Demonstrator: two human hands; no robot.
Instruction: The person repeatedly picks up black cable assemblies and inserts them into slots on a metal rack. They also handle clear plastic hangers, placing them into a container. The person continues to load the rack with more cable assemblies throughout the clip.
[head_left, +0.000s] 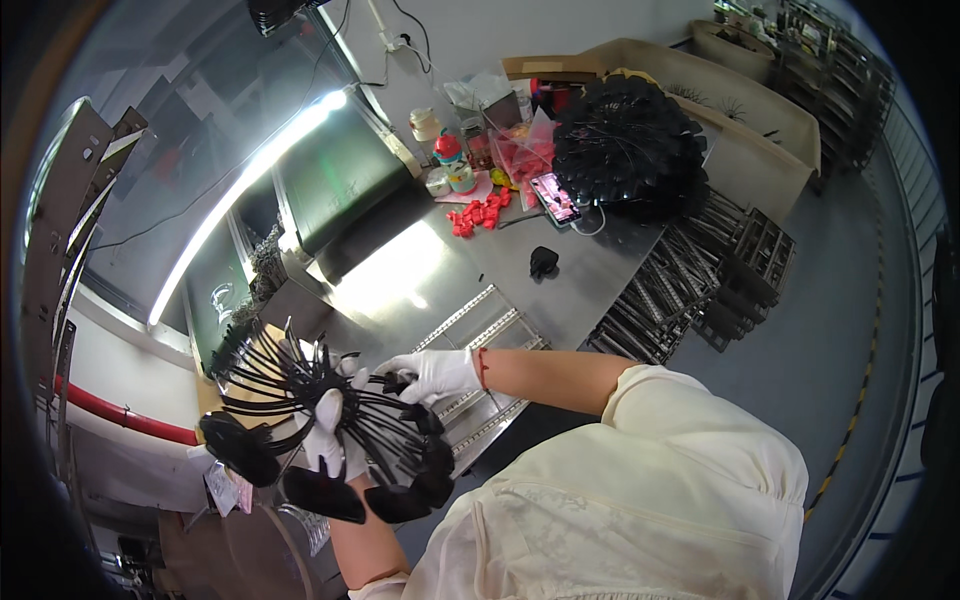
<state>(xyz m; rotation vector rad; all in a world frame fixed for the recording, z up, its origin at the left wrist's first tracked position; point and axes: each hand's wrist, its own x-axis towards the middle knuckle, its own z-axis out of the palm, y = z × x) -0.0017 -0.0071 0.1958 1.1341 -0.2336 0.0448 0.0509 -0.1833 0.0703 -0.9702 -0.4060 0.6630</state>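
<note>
My left hand (328, 440), in a white glove, grips the middle of a black bundle of thin spokes (265, 372). The spokes fan out on all sides, and chunky black pieces sit at several of their ends along the near side. At the bundle's right edge my white-gloved right hand (440, 377) has its fingers closed around a small black piece (397, 382); whether that piece is joined to a spoke is hidden. Beneath the right hand, a silvery metal frame with perforated bars (485, 338) lies on the steel table (460, 270).
A loose black piece (543, 262), red scraps (480, 214), jars (458, 176) and a lit phone (555, 199) lie on the table. Behind them is a large round black stack (630, 145). Metal racks (700, 270) stand right; a conveyor (350, 185) is at left.
</note>
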